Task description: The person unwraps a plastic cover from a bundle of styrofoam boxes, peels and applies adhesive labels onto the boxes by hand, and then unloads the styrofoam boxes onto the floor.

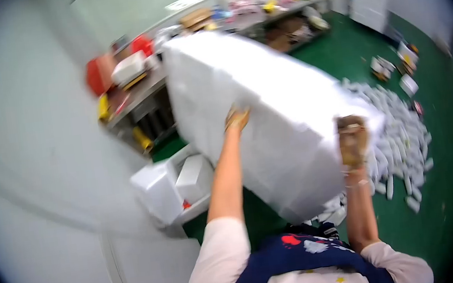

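Observation:
A large white boxy bundle (270,130), smooth and seemingly plastic-wrapped, is held up tilted in front of me. On its near side is my left hand (237,118), in a tan glove, with fingers curled against the surface. My right hand (353,138), in a darker brown glove, is closed at the bundle's right end, which is blurred. What the bundle contains cannot be seen. Its bulk hides part of the floor and workbench behind it.
Many white cylindrical pieces (402,142) are heaped on the green floor (442,194) to the right. A cluttered workbench (154,82) runs along the back wall. To the left is a white bin (195,208) with white blocks. Small boxes (382,67) lie farther right.

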`<state>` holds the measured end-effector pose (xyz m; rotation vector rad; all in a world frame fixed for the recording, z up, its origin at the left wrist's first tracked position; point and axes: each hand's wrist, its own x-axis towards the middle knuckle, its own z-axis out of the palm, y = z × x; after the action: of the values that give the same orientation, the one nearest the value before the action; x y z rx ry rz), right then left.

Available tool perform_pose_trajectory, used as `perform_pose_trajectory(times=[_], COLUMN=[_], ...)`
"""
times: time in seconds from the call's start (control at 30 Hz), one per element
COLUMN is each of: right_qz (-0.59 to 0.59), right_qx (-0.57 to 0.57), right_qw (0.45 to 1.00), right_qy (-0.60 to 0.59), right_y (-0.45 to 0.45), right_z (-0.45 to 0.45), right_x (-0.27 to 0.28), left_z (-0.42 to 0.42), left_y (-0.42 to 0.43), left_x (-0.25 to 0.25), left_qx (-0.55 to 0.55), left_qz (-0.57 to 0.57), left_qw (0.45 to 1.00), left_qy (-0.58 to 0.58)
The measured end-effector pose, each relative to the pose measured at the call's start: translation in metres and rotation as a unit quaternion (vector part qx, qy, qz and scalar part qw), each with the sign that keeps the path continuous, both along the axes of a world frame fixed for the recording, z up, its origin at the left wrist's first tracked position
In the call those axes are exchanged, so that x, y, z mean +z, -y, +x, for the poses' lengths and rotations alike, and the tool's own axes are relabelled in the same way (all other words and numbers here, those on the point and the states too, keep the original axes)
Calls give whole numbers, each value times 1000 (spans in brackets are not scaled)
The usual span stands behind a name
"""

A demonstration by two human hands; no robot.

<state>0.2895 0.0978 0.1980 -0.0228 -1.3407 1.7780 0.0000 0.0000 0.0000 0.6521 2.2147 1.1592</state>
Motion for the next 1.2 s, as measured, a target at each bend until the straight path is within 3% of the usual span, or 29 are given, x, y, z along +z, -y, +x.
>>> perform_pose_trajectory(times=[0.03,0.07,0.1,0.13,0.17,0.23,0.27,0.33,0.4,0.43,0.5,0.53,0.57,0.6,0.63,0.67,0.73,0.77,0.8,0.83,0.87,0.9,0.93,0.97,1.03,1.07,1.1,1.17,1.2], right_qz=[5,-59,-221,-272,-365,-358,-403,-396,-377,-356,-374,-394,-341,-372,-408,-365,-150,-110,-441,-174,133,82,254,392,433,403,372,314,310], right_qx=[-44,-161,-192,-202,-217,-177,-209,-261,-286,-277,-249,-243,-243,-219,-150,-134,-101,-9,-64,-197,-293,-208,-218,-183,-223,-208,-195,-199,-299], right_qw=[999,985,955,939,905,910,891,880,877,884,894,886,905,899,891,920,952,944,895,921,794,781,726,658,657,667,671,654,627], right_qy=[-17,27,-47,-51,-7,-108,14,18,83,119,-4,23,69,69,129,57,249,311,12,288,516,583,601,616,576,591,611,659,649], right_y=[13,14,-21,-20,-23,-8,-18,-30,-34,-65,-69,-54,-49,-44,-41,-35,-47,-73,-97,-138,-182,-208,-223,-237,-257,-271,-285,-305,-309], right_z=[13,12,-11,-31,-57,-162,-149,-152,-160,-155,-164,-173,-169,-165,-159,-154,-102,-79,-59,-50,-46,-62,-83,-94,-120,-125,-129,-139,-159], right_x=[-1,-44,-137,-163,-170,-209,-197,-184,-181,-143,-165,-162,-176,-185,-184,-195,-169,-194,-173,-155,-144,-150,-215,-236,-270,-264,-258,-279,-309], left_z=[-1,8,-13,-23,-25,-79,-44,-6,22,27,17,-2,-12,-27,-34,-37,-43,-42,-33,-27,-24,-17,-12,-8,-22,-22,-23,-24,-18], left_y=[-14,21,32,41,35,16,-2,-45,-96,-150,-187,-193,-202,-210,-217,-223,-221,-222,-223,-215,-210,-206,-206,-211,-212,-212,-213,-216,-209], left_x=[9,-16,-27,-44,-36,23,20,35,63,88,89,76,56,22,21,22,16,9,4,3,1,-3,-5,-2,-4,-8,-1,-7,-13], left_qx=[-44,-96,-78,-94,-103,-132,-174,-240,-379,-385,-502,-595,-609,-575,-572,-575,-528,-519,-509,-503,-507,-509,-510,-492,-528,-512,-553,-562,-511], left_qz=[5,50,-47,-27,-40,-91,-48,-12,89,120,161,15,28,19,15,-63,-70,-89,-15,50,36,39,45,105,159,184,130,145,237], left_qw=[999,993,994,995,994,982,974,953,813,806,742,709,698,732,699,692,725,737,756,769,769,778,784,790,762,777,756,749,754], left_qy=[-17,-51,-59,3,2,-99,-139,-186,-432,-434,-413,-379,-377,-364,-429,-433,-437,-423,-411,-392,-388,-367,-352,-352,-339,-316,-324,-320,-338])
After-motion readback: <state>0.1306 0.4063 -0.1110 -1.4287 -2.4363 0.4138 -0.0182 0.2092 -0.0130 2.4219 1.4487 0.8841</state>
